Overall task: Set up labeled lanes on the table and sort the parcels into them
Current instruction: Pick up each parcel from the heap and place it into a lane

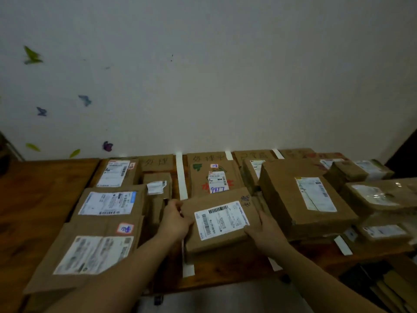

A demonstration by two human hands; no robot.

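Note:
A brown cardboard parcel [220, 224] with a white barcode label lies in the second lane of the wooden table [33, 211]. My left hand [176, 220] grips its left edge and my right hand [264, 231] grips its right front corner. Behind it lies a flat parcel [215, 177] marked 9817. White tape strips [181, 177] divide the table into lanes. Cardboard signs [156, 163] with handwritten characters stand at the back of each lane. The left lane holds three large labelled parcels [108, 204] and smaller ones.
A big box [304, 197] fills the third lane, right beside the held parcel. Several smaller parcels [379, 197] are stacked at the far right. The wall behind carries butterfly stickers [107, 146]. Flattened cardboard [388, 288] lies on the floor at lower right. The table's left part is bare wood.

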